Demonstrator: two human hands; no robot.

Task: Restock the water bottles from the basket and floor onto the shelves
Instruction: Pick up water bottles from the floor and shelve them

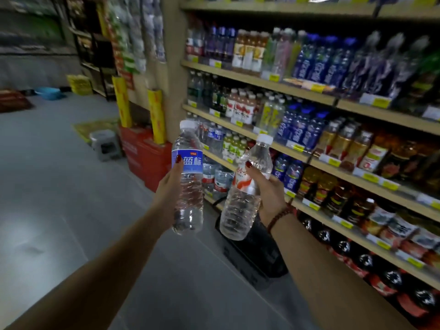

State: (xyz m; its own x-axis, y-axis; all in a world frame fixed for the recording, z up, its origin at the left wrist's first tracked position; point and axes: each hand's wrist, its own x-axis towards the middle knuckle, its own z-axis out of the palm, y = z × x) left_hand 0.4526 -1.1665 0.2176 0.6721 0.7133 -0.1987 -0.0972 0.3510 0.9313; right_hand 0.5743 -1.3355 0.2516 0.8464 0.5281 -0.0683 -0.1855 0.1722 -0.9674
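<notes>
I had both hands raised in front of me, each wrapped around a clear water bottle with a white cap. My left hand (170, 184) was closed on the blue-label bottle (188, 179), which stood nearly upright, my thumb pressed on the left edge of its label. My right hand (270, 194) was clamped on the red-and-white-label bottle (245, 189), which leaned with its cap tipped to the right, toward the shelves (266, 83). The two bottles were just beside each other without touching, the blue-label one to the left. A beaded bracelet (279, 216) sat on my right wrist. Below and behind the right-hand bottle, a black basket (252, 253) rested on the grey floor (59, 198) close to the foot of the shelves; I could not tell what was in it. The shelves ran along the right side, packed with rows of bottled drinks and yellow price tags, and more water bottles (217, 177) stood on a low shelf at the far end, just behind the two I held. Farther left, a red crate (147, 158) sat on the floor by the shelf end, with a small grey stool (104, 145) beside it.
</notes>
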